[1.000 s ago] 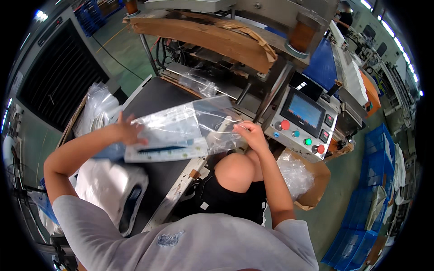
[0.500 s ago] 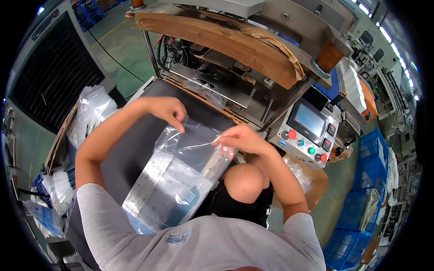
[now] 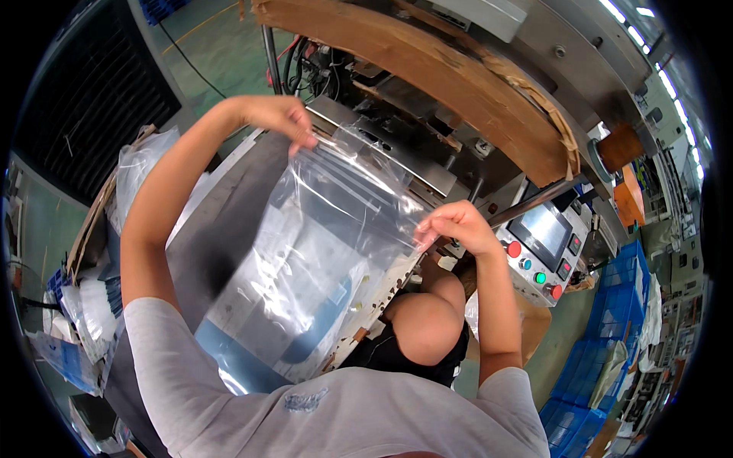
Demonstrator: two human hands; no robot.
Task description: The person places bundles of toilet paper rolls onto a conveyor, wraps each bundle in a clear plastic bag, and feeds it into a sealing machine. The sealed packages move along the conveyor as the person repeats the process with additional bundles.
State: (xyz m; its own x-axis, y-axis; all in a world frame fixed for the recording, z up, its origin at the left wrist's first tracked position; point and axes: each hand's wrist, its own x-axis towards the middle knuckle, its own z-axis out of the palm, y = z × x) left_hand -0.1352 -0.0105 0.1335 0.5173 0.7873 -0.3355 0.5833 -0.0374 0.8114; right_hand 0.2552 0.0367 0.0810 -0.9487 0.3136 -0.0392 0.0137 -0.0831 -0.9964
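A large clear plastic bag (image 3: 336,202) is stretched between my two hands over the dark work surface. Along its far edge run several pale parallel lines. My left hand (image 3: 282,122) pinches the far left corner. My right hand (image 3: 456,226) grips the right corner between thumb and fingers. Inside the bag, in its near part, lie flat white printed sheets (image 3: 256,286) and something flat and blue (image 3: 317,332). Glare on the plastic hides part of these contents. The bag's near end reaches toward my shirt.
Ahead stands a machine with a cardboard-covered edge (image 3: 427,80). A control panel (image 3: 534,244) with a screen and coloured buttons is at the right. Blue crates (image 3: 584,366) stand farther right. Plastic bags (image 3: 145,172) fill a carton at the left, beside a dark slatted unit (image 3: 88,114).
Both hands have moved apart and away from me, the left one forward, the right one rightward. The bag's top, crumpled before, is now pulled out wide and taut.
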